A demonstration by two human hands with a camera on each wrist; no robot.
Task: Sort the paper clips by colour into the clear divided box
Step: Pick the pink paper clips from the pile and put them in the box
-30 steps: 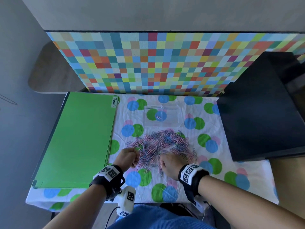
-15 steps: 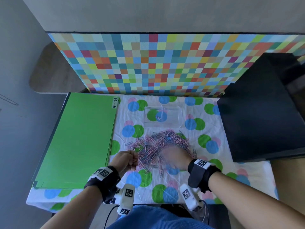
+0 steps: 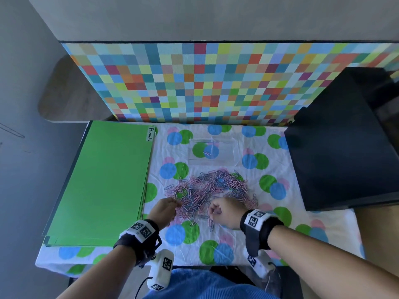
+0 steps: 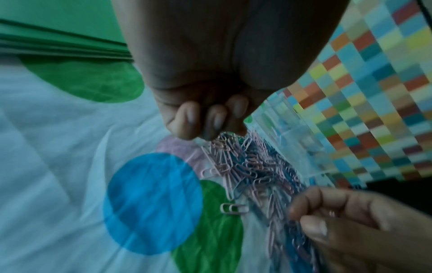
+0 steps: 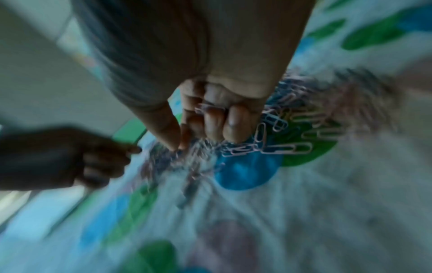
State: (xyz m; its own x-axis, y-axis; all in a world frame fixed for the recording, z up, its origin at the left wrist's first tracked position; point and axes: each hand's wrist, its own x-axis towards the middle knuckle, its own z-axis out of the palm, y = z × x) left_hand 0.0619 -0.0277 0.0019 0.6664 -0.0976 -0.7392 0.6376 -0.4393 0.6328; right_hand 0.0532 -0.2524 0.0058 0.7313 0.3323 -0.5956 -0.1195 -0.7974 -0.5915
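Observation:
A heap of pink and blue paper clips [image 3: 211, 188] lies mid-table on the spotted cloth. Behind it stands the clear divided box [image 3: 226, 147] with a single clip [image 3: 207, 153] near its divider. My left hand [image 3: 166, 209] sits at the heap's left edge, fingers curled [image 4: 205, 122], tips down in the clips [image 4: 252, 166]. My right hand [image 3: 222, 212] is at the heap's near edge. Its curled fingers [image 5: 210, 120] hold several pink clips [image 5: 205, 109], while thumb and forefinger pinch into the heap [image 5: 268, 146].
A stack of green folders [image 3: 101, 182] labelled "Permits" covers the table's left side. A big black box [image 3: 341, 147] fills the right. A chequered panel [image 3: 205, 83] walls the back. Loose clips [image 3: 210, 225] lie near my right hand.
My right hand reached into the heap, then drew back toward the near edge and turned palm-left. The left hand has stayed at the heap's left edge.

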